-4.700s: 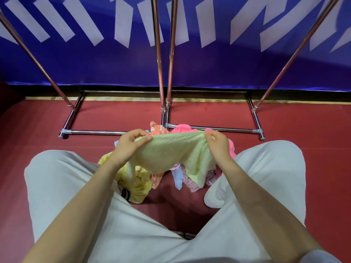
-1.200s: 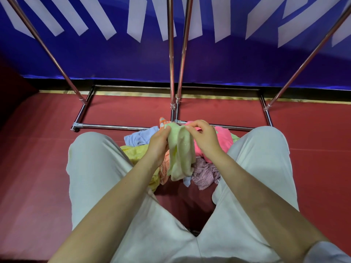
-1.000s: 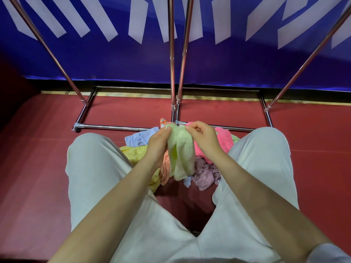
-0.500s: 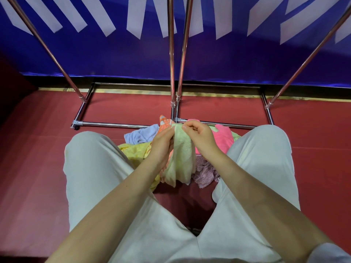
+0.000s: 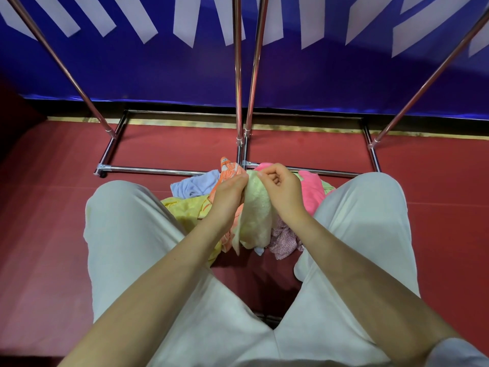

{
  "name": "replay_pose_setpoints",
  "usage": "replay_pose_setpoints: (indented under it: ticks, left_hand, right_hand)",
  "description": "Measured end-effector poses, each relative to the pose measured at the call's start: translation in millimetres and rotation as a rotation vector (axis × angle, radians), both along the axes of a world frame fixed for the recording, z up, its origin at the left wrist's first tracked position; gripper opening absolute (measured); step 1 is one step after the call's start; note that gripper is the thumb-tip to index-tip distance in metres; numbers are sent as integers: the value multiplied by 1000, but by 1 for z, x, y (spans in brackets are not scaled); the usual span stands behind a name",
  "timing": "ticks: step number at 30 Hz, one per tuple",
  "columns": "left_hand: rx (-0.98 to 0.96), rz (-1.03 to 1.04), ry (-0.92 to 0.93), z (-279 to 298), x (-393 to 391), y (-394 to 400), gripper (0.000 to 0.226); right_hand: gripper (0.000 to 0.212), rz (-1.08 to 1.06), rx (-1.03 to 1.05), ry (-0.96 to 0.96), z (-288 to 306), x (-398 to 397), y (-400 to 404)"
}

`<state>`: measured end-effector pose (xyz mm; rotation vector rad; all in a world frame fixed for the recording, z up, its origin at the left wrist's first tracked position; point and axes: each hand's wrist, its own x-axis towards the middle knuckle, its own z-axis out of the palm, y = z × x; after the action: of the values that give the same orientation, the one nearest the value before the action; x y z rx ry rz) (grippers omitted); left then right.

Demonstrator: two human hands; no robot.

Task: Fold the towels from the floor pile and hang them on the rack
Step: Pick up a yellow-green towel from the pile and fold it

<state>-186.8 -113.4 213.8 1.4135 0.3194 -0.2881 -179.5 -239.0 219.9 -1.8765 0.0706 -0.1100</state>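
Since the frame 4.7 s ago, when the pale green towel [image 5: 258, 213] was stretched wide between both hands, the hands have drawn together and the towel now hangs doubled into a narrow strip between them. Compared with 0.5 s ago, little has shifted beyond the hands sitting a touch closer at the top edge. The left hand [image 5: 229, 196] pinches the upper left edge of the towel with fingertips pressed to the cloth, and the right hand [image 5: 280, 188] has its fingers curled and pinches the upper right edge, thumb and forefinger meeting at the fold. The towel's lower end dangles just above the floor pile [image 5: 190, 207], which lies on the red floor [image 5: 53, 207] between the person's knees in white trousers [image 5: 127, 234]. In that pile a yellow towel [image 5: 185, 209] lies at the left, a light blue towel [image 5: 195, 185] behind it, an orange patterned towel [image 5: 227, 169] peeks up beside the left hand, a pink towel [image 5: 312, 189] sits at the right, and a mauve patterned towel [image 5: 284, 239] lies under the right wrist. Just beyond the pile stand 2 metal frames of the rack [image 5: 239, 75], their base bars resting on the floor, with a blue banner [image 5: 158, 75] carrying white stripes behind them.
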Motion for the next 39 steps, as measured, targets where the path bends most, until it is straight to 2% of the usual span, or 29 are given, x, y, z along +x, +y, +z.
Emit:
replay_pose_setpoints:
  ticks: [3,6,11,15,19,23,26,30,34,39]
  left_hand:
    - [121,-57,-96,-4,-2,3,30]
    - [155,-115,-186,-4,-5,5,36]
    - [223,-73,-246,1,-9,7,44]
    - [320,-55,-322,9,-8,12,21]
    - [357,-44,-400,16,-4,21,21]
    - [332,-31,-466,22,-5,28,25]
    - [314,-15,-461,23,-5,28,20]
    - [272,-35,-367,22,-7,24,23]
    - [293,-32,-337,22,-7,22,25]
    - [300,74,-318,24,-2,29,27]
  right_hand:
    - [24,-10,27,38,0,-1,1]
    - [24,0,66,60,0,-3,1]
    - [22,53,114,56,2,-6,1]
    - [19,130,97,36,3,-10,5]
    - [10,183,119,33,0,-13,8]
    - [6,230,36,69,-11,-21,10]
    - [20,212,-35,75,-22,-27,11]
    - [40,174,-88,56,-30,-35,11]
    - [42,179,-35,75,-32,-38,8]
    - [43,221,-24,92,-37,-46,2]
